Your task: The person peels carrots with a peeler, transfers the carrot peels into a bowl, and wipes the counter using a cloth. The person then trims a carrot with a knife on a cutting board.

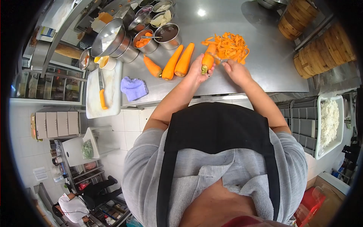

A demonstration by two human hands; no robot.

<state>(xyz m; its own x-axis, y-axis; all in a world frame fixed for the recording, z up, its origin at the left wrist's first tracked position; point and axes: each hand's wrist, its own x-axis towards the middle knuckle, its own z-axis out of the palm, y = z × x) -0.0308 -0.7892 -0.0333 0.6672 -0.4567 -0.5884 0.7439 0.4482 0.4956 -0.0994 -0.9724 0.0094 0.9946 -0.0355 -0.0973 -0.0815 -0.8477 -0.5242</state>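
Note:
My left hand [197, 71] is closed around a carrot [207, 62], its green stem end toward me and its tip pointing away over the steel counter. In my right hand [238, 72] is a metal peeler [218, 58], its head right beside the carrot; blur hides whether the blade touches. A heap of orange carrot peelings [232, 46] lies on the counter just beyond both hands. Left of my left hand, three more carrots rest side by side: a shorter one [152, 67], a long one [172, 63] and another long one [185, 60].
A white cutting board [109, 81] bears an orange-handled knife [102, 96]. Beside it lies a purple cloth [134, 89]. Metal containers [167, 36] of ingredients crowd the back left. Bamboo steamers [321, 51] stand at right. A white tray [320, 149] holds shredded white food. Another person [75, 208] is at lower left.

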